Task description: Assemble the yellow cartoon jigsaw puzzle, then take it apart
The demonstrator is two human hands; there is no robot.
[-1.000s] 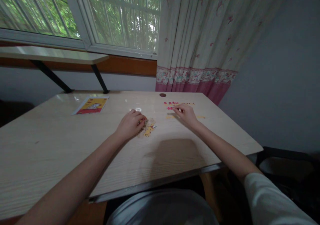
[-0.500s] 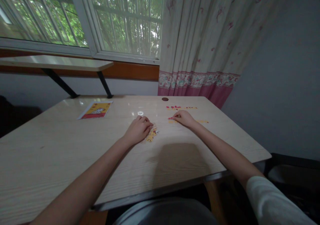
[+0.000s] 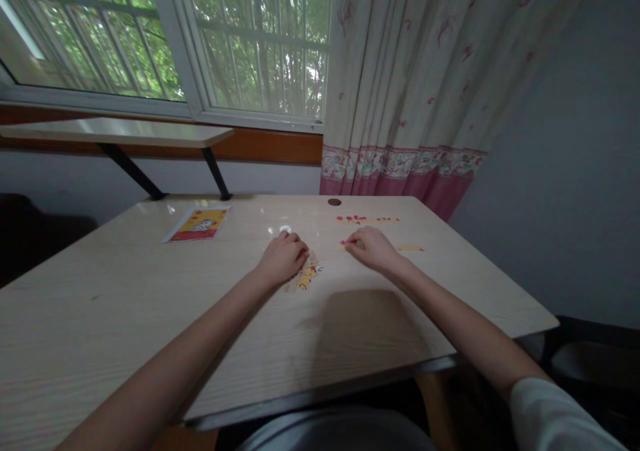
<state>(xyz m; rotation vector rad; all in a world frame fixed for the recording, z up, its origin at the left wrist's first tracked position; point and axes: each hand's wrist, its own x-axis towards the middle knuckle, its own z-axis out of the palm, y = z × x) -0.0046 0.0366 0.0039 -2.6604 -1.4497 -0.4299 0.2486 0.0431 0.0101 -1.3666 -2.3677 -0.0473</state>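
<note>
My left hand (image 3: pixel 285 256) rests on the table with its fingers bent and drawn together, at the upper left of a small pile of yellow puzzle pieces (image 3: pixel 307 275). What its fingertips hold, if anything, is hidden. To the right, my right hand (image 3: pixel 373 245) pinches a small red puzzle piece (image 3: pixel 343 243) between thumb and fingertips, low over the table. A short line of yellow pieces (image 3: pixel 411 247) shows beyond its wrist, partly covered by the hand. Farther back lies a row of red and yellow pieces (image 3: pixel 367 220).
A printed picture (image 3: pixel 197 225) in yellow and red, with a white animal, lies at the back left. A raised shelf (image 3: pixel 120 131) on black legs stands behind it. The table (image 3: pixel 150 317) has a round cable hole (image 3: pixel 335 202) near the curtain (image 3: pixel 400 104).
The view has shifted slightly, so everything sits a little lower and to the right. Both hands keep nearly the same places, and the right still pinches the red piece.
</note>
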